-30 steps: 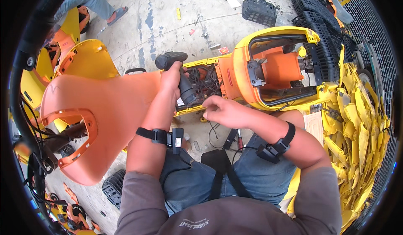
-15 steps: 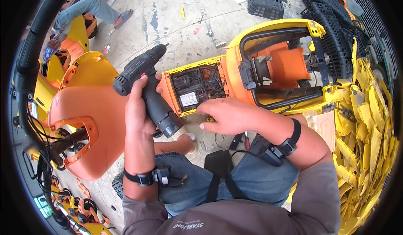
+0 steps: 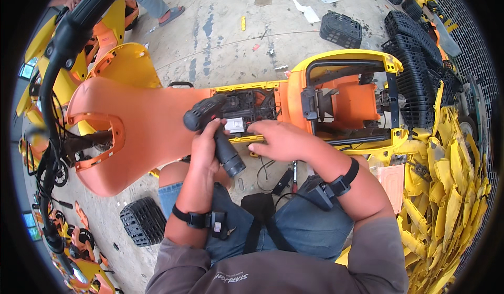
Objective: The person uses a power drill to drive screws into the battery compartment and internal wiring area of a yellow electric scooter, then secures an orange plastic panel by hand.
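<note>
My left hand (image 3: 207, 144) is closed around the grip of a black cordless drill (image 3: 226, 149). The drill's body overlaps the left end of an open compartment (image 3: 262, 105) in an orange and yellow scooter (image 3: 152, 110). Dark parts and wiring fill that compartment, along with a silver box (image 3: 235, 125) bearing a white label. The drill's tip does not stand out against the dark parts. At the compartment's near edge is my right hand (image 3: 281, 140), its thumb and fingers apart with nothing visible between them. I cannot tell whether its fingertips touch the edge.
A handlebar (image 3: 68, 42) curves along the left. Yellow panels (image 3: 446, 189) are heaped at the right, below black crates (image 3: 415, 79). A red-handled screwdriver (image 3: 295, 181) and a black basket (image 3: 143, 220) lie on the floor. Another person's leg (image 3: 149, 0) shows at the upper left.
My left hand has brought the drill right and toward the compartment, and its body now overlaps the compartment's left end. My right hand stays near the edge. The whole view has shifted slightly.
</note>
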Demonstrator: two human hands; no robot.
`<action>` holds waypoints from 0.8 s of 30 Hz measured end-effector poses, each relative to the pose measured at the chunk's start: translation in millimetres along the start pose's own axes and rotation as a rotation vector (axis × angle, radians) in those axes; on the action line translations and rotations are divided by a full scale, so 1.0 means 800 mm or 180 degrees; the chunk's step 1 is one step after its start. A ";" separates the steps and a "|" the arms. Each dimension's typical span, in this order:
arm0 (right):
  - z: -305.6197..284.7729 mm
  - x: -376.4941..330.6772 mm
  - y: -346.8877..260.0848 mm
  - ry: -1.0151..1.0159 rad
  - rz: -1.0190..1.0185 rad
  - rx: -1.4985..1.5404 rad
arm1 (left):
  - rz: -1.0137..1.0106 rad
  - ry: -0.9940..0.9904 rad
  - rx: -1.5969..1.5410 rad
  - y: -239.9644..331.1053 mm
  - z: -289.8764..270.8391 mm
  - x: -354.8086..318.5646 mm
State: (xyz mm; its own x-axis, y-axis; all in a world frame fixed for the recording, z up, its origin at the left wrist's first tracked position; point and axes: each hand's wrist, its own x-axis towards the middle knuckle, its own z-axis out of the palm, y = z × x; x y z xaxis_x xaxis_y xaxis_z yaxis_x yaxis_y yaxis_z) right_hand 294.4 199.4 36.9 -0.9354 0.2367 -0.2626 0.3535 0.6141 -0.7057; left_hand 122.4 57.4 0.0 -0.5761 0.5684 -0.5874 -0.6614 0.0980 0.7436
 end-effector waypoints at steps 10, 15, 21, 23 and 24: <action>0.019 0.016 -0.021 0.0443 0.0292 0.2669 | 0.0759 -0.0861 0.0838 -0.007 0.023 -0.013; 0.016 0.015 -0.056 0.0922 0.0571 0.3342 | 0.1522 -0.1719 0.1546 -0.012 0.029 -0.031; 0.038 0.009 -0.034 0.1144 0.0998 0.4498 | 0.1415 -0.2058 0.2511 -0.006 0.031 -0.052; 0.035 0.012 -0.042 0.1050 0.1321 0.5036 | 0.1704 -0.1981 0.2784 0.008 0.023 -0.057; 0.037 0.014 -0.034 0.0949 0.1491 0.5074 | 0.1600 -0.1873 0.3141 0.024 0.027 -0.068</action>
State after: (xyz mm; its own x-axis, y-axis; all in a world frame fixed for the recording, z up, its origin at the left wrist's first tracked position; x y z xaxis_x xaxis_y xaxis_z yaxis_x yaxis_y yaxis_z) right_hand 274.1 163.5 33.7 -0.6598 0.4034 -0.6340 0.0488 -0.8189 -0.5718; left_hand 151.2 46.3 53.0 -0.1903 0.9734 -0.1273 0.3567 0.1893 0.9149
